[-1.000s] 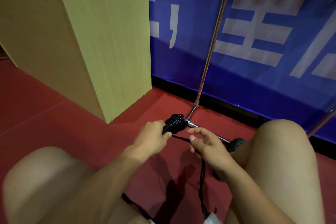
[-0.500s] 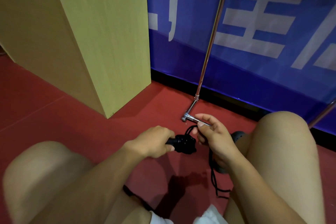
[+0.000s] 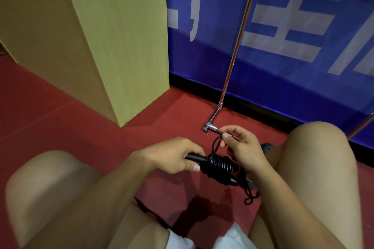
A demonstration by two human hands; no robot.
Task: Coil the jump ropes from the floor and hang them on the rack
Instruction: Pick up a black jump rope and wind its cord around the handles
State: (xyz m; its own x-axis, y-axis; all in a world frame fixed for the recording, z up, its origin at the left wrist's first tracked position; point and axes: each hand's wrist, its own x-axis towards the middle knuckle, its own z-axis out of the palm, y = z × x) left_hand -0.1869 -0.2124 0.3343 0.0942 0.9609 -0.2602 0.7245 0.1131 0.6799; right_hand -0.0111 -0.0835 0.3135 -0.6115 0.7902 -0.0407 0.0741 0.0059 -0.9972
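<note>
A black jump rope (image 3: 219, 166) lies wound in several turns around its black handles, between my knees above the red floor. My left hand (image 3: 172, 154) grips the handles at their left end. My right hand (image 3: 241, 147) pinches a strand of the rope just above the coil, thumb and forefinger together. A loose tail of rope (image 3: 250, 196) hangs below my right wrist. The chrome rack (image 3: 232, 62) rises from its foot just beyond my right hand; its top is out of frame.
A light wooden cabinet (image 3: 113, 38) stands on the left. A blue banner with white characters (image 3: 293, 26) covers the wall behind the rack. My bare knees flank the hands. A second rack pole (image 3: 362, 125) shows at the right edge.
Both hands dropped lower and nearer to me. The handles turned from pointing away to lying sideways. More turns sit on the coil, and the hanging rope is shorter.
</note>
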